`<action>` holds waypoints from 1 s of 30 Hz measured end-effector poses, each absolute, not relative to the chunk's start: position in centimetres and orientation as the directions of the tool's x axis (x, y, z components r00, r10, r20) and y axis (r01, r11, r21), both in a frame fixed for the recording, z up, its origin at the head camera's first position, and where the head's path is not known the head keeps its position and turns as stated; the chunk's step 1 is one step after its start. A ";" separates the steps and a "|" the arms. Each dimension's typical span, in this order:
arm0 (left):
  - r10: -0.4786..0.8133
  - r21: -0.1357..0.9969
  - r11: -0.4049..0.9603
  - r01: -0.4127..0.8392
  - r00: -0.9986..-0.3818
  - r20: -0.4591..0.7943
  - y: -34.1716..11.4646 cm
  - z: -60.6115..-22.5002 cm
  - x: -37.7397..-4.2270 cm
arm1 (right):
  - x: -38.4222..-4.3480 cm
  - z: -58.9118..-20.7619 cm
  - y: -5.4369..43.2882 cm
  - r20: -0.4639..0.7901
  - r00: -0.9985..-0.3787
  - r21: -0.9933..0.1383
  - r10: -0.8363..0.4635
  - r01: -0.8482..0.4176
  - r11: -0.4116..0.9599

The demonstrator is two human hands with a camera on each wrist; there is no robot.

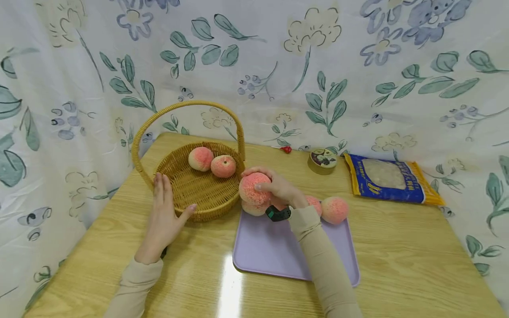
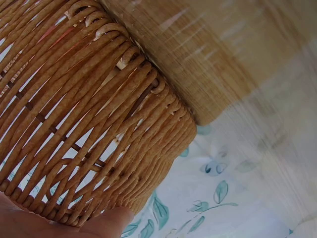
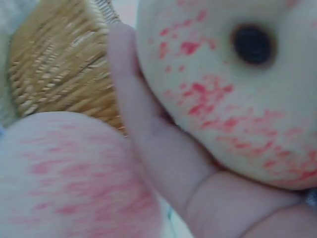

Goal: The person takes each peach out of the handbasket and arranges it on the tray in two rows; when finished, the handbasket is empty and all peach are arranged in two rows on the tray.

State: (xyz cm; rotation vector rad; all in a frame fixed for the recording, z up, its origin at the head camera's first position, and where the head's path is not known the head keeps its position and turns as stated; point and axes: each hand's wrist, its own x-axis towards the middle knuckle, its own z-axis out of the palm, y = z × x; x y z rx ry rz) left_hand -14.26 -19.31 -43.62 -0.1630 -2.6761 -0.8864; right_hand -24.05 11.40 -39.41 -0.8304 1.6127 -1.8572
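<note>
A peach (image 1: 256, 183) with a pink blush is gripped by my right hand (image 1: 278, 187), just off the basket's right side. In the right wrist view the peach (image 3: 247, 114) shows its dark stem hollow. Below it, a second peach (image 1: 254, 209) sits at the corner of the lilac tray (image 1: 270, 251). My left hand (image 1: 163, 216) rests on the near left of the woven basket (image 1: 207, 216), fingers straight along the rim and thumb spread. Inside the basket lie two peaches, one farther left (image 1: 200, 159) and one nearer right (image 1: 223, 166).
More peaches lie along the tray's far side, one peach (image 1: 335, 210) at its right corner and others partly behind my right wrist. Behind stand a round tin (image 1: 322, 161), a red-ended stick (image 1: 286, 149) and a blue-yellow food bag (image 1: 391, 179). The basket's tall handle (image 1: 191, 103) arches overhead.
</note>
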 end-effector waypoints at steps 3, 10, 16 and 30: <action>0.006 0.553 0.807 0.208 -0.939 0.345 -19.4 -43.5 -14.2 | -23.5 -40.8 11.6 0.187 -0.625 -0.972 -0.758 -0.009 -0.233; 0.007 0.555 0.804 0.211 -0.938 0.345 -19.4 -43.4 -14.3 | -21.5 -43.4 11.6 0.245 -0.479 -0.966 -0.843 -0.044 -0.255; 0.006 0.555 0.805 0.210 -0.938 0.346 -19.2 -43.6 -14.2 | -20.6 -45.3 12.2 0.218 -0.479 -0.976 -0.851 -0.078 -0.206; 0.014 0.548 0.809 0.211 -0.940 0.342 -19.3 -43.5 -14.2 | -19.4 -46.2 13.5 0.156 -0.593 -0.987 -0.790 -0.125 -0.101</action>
